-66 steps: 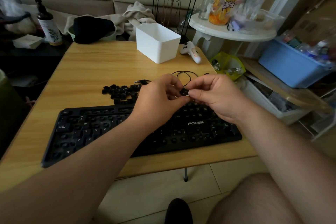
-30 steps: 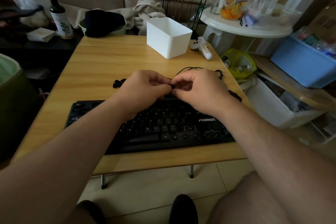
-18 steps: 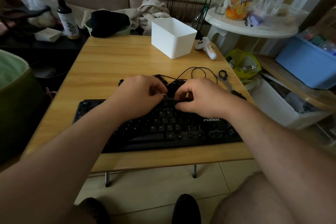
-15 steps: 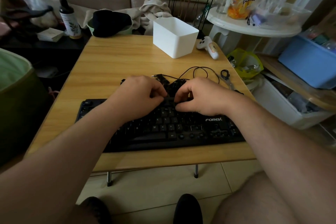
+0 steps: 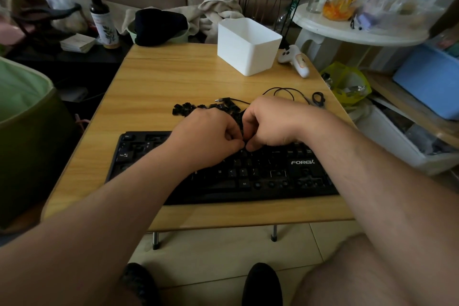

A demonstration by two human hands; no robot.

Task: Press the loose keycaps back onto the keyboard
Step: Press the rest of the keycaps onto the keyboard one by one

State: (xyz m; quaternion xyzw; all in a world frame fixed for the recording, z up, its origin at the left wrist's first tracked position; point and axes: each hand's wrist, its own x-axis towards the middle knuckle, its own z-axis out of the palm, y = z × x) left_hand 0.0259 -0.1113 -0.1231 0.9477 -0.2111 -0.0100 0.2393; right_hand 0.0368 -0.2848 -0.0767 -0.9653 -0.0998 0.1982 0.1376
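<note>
Here, head view: both hands meet over the upper middle rows of a black keyboard (image 5: 260, 176) lying near the front edge of a wooden desk (image 5: 173, 77). Left hand (image 5: 208, 139) & right hand (image 5: 270, 124) have fingers curled, tips touching together at the keys; can't tell if a keycap is pinched between them. Loose keycaps (image 5: 183, 109) sit in a pile just behind the keyboard, partly hidden by the hands. White bin (image 5: 248, 49) stands at the desk's far side.
</note>
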